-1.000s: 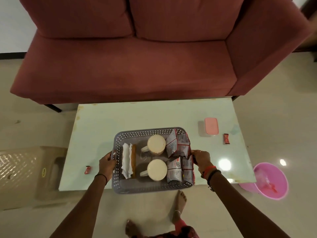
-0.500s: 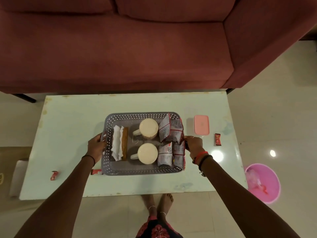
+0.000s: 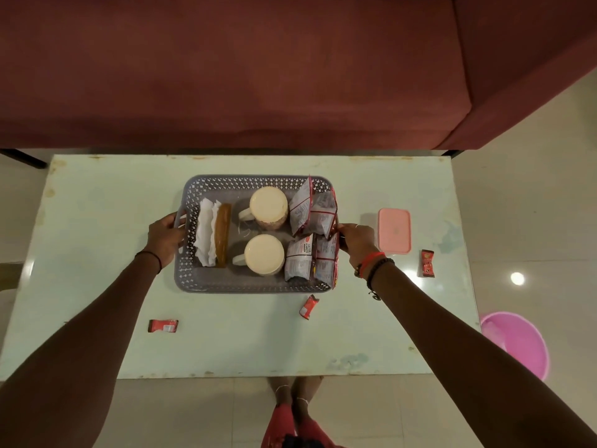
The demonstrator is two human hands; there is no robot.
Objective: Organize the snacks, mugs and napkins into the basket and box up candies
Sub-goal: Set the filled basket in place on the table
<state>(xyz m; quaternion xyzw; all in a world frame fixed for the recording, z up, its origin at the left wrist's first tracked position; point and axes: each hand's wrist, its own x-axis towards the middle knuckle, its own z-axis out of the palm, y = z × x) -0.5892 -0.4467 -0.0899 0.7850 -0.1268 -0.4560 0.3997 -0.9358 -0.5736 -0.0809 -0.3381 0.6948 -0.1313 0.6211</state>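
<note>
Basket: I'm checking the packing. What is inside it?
Inside the basket: white napkins beside a brown item on the left, two mugs in the middle, snack packets on the right. Whatever lies beneath the packets and mugs is covered.

- The basket [image 3: 252, 184] I hold is grey, its walls pierced in a small diamond lattice.
- Inside the basket, the mugs [image 3: 268, 203] are cream and the napkins [image 3: 205, 234] white, with a brown strip [image 3: 223, 234] alongside.
- At the basket's right end, the snack packets [image 3: 311, 211] are silver-white with red edges.
- Right of the basket, the box [image 3: 394, 231] is pink.
- Around the basket, the candies [image 3: 427, 263] wear red wrappers.
- Under the basket, the table [image 3: 97, 253] is pale mint green.
- Behind the basket, the sofa [image 3: 226, 76] is maroon.
</note>
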